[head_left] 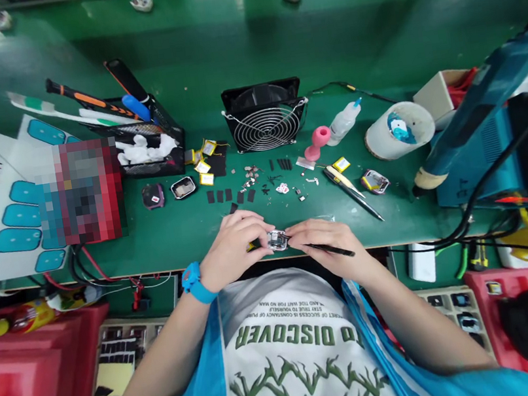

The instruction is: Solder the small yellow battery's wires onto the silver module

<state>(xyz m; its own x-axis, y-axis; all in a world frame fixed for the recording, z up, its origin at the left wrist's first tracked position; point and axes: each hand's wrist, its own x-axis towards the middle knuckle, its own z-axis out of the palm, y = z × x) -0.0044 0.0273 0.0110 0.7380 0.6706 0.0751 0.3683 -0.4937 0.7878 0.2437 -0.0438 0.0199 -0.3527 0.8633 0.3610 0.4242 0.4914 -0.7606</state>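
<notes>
At the front edge of the green bench, my left hand [244, 237] pinches a small opened smartwatch body [277, 240] with its inner parts showing. My right hand [327, 239] is closed around black tweezers [334, 249], whose tip end reaches the watch body; the exact contact is hidden by my fingers. A bit of yellow shows beneath my left fingers. Just beyond my hands lie black rectangular pads [219, 196], small metal parts [251, 172] and a white-and-black pen-like tool [352, 191]. Another opened watch body [375, 181] lies to the right.
A black fan [266, 118] stands at the back centre. On the left are a red device [94, 190] and a black tool basket [160, 164]. A pink dispenser [318, 143], clear bottle [345, 123], white cup [400, 130] and teal station [469, 160] stand on the right.
</notes>
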